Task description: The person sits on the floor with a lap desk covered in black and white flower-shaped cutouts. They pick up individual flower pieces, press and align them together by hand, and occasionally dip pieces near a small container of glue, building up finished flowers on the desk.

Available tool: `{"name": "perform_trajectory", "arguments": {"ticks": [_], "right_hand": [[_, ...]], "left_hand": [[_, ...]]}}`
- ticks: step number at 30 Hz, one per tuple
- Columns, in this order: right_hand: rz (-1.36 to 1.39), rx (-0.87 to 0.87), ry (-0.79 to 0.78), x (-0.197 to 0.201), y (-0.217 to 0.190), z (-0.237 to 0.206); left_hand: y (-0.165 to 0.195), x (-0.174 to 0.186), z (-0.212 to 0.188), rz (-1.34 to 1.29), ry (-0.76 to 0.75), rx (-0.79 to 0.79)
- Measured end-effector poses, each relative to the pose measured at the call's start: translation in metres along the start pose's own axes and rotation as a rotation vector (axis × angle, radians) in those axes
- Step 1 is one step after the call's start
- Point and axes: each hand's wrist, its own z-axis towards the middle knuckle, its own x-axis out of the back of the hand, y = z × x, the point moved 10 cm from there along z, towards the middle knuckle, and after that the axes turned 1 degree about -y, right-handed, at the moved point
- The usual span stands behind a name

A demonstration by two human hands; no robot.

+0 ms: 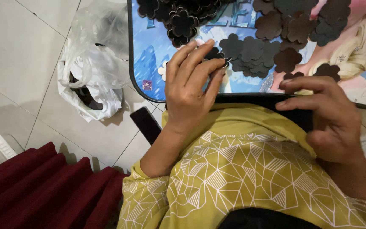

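Dark brown and black flower-shaped cut-outs (250,53), thin and flat like foam or felt sheet, lie in loose heaps on a small worktop (147,63) with a black rim and a colourful printed cartoon surface. One heap sits at the far left of the worktop, another at the far right, and a flatter cluster lies in the middle, just beyond the hands.

Left hand (189,82): fingers drawn together, clamped on one or more of the dark flower pieces at the fingertips, right at the edge of the middle cluster. How many pieces are pinched cannot be told.

Right hand (325,112): fingers curled and apart, thumb and forefinger extended toward a brown piece near the worktop's near rim. Contact with that piece cannot be confirmed; nothing is seen held.

Judgement: the step in hand appears to be picking and gathering single pieces from the cluster, left hand holding, right hand feeding. The next move would call for a fine pinch on a thin flat edge, lifting one piece without dragging its neighbours.

Surroundings: a white plastic bag (92,72) with dark contents lies open on the pale tiled floor (18,51) to the left; a dark red ribbed cushion (43,191) occupies the lower left. The person wears a mustard-yellow garment (242,169) with white line pattern.
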Motion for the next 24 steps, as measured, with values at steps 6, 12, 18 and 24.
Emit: {"name": "perform_trajectory", "arguments": {"ticks": [6, 12, 18, 24], "right_hand": [[-0.099, 0.042, 0.028, -0.015, -0.009, 0.005], [-0.446, 0.179, 0.134, -0.024, -0.035, 0.002], [-0.708, 0.395, 0.110, -0.036, -0.053, -0.001], [-0.787, 0.450, 0.090, -0.042, -0.056, -0.004]], "left_hand": [[-0.034, -0.035, -0.029, -0.781, -0.092, 0.579], [-0.019, -0.062, -0.054, -1.199, -0.250, 0.721], [0.000, -0.062, -0.061, -1.150, -0.358, 0.664], [0.005, -0.066, -0.066, -1.062, -0.415, 0.667]]}}
